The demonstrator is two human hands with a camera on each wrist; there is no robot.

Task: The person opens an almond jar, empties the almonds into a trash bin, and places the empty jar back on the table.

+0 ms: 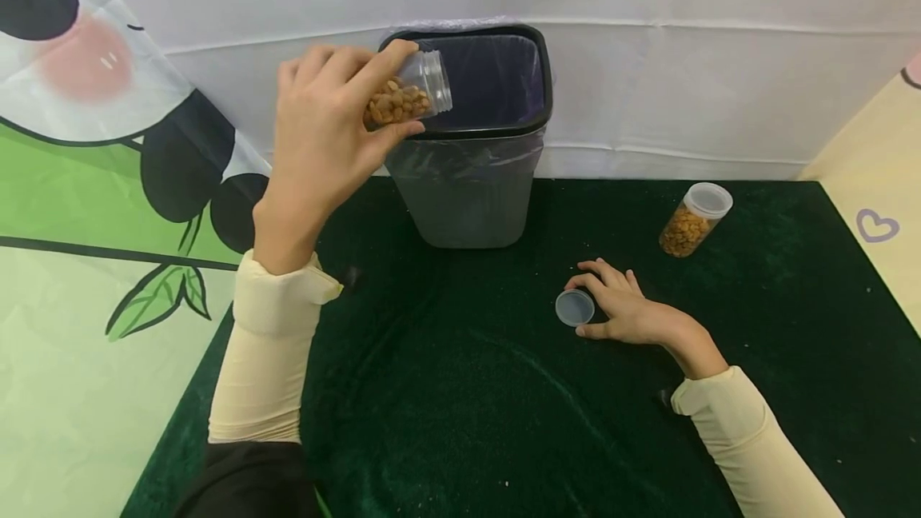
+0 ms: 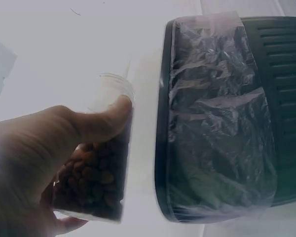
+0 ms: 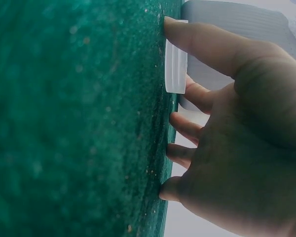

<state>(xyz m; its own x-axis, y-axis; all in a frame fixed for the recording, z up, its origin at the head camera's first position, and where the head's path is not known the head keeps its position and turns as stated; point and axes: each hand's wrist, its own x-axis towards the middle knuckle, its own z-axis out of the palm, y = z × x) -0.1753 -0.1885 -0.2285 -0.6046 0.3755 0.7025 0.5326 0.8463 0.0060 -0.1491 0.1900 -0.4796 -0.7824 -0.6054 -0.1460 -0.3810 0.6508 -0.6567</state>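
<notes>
In the head view my left hand [image 1: 324, 114] grips a clear plastic jar [image 1: 435, 74] of nuts [image 1: 397, 102], tipped on its side with its uncovered mouth by the left rim of the bin [image 1: 471, 190]. The left wrist view shows the thumb along that jar [image 2: 119, 163], beside the bin. Low over the cloth, my right hand [image 1: 626, 312] has thumb and index finger on opposite sides of a round translucent lid [image 1: 574, 308]. The lid [image 3: 175, 64] rests flat on the cloth, and the other fingertips touch the cloth in the right wrist view.
A second, capped jar [image 1: 687, 229] of similar nuts stands at the right, beyond my right hand. The bin has a thin plastic liner [image 1: 496, 152] folded over its rim. Dark green cloth [image 1: 460, 422] covers the table, and a white sheet [image 1: 683, 86] hangs behind.
</notes>
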